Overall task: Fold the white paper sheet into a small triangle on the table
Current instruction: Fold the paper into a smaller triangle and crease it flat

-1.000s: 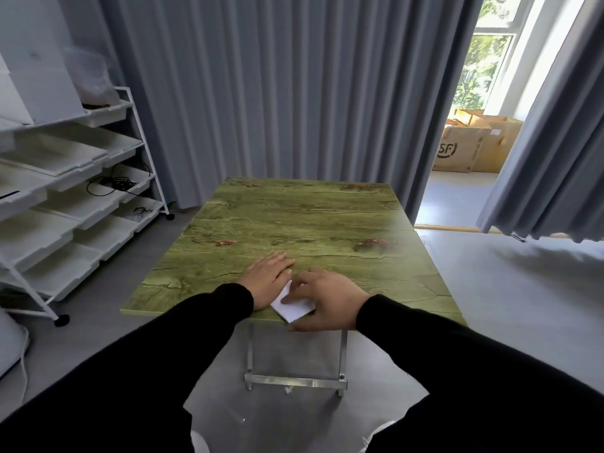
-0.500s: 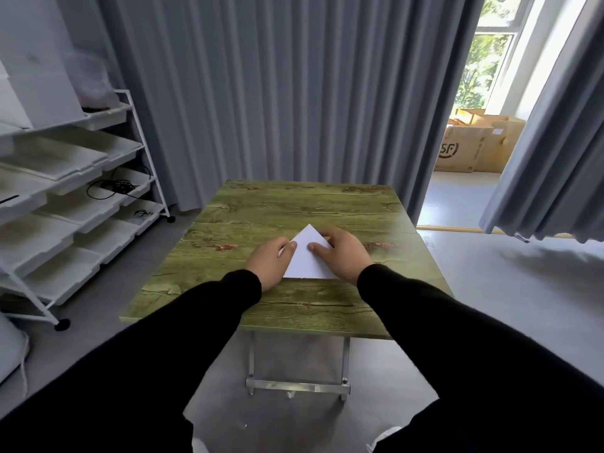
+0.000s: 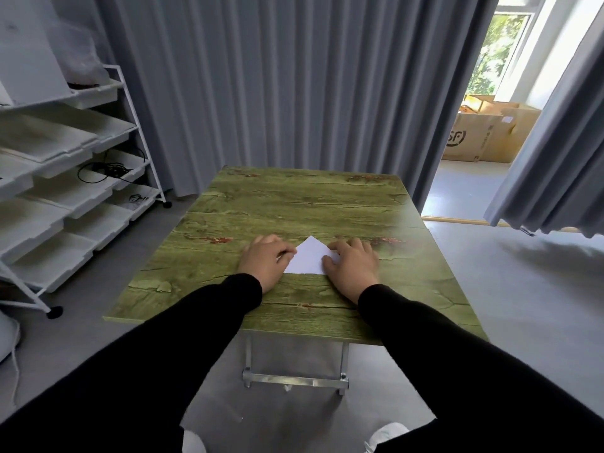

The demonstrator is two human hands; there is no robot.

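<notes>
The white paper (image 3: 309, 258) lies flat on the green wood-grain table (image 3: 294, 201) as a small triangle, its tip pointing away from me. My left hand (image 3: 263, 261) rests on the table with its fingertips touching the paper's left edge. My right hand (image 3: 354, 264) lies palm down over the paper's right corner, with the thumb pressing on the sheet. Both hands cover the lower corners of the triangle.
A white wheeled rack of trays (image 3: 65, 191) stands left of the table. Grey curtains (image 3: 277, 76) hang behind it. Cardboard boxes (image 3: 483, 135) sit beyond the opening at the right. Below the near edge I see the table's metal foot bar (image 3: 294, 380) and my shoes.
The paper and both hands moved from the table's near edge toward its middle. The paper now lies flat as a triangle, and my hands have spread apart to its two sides.
</notes>
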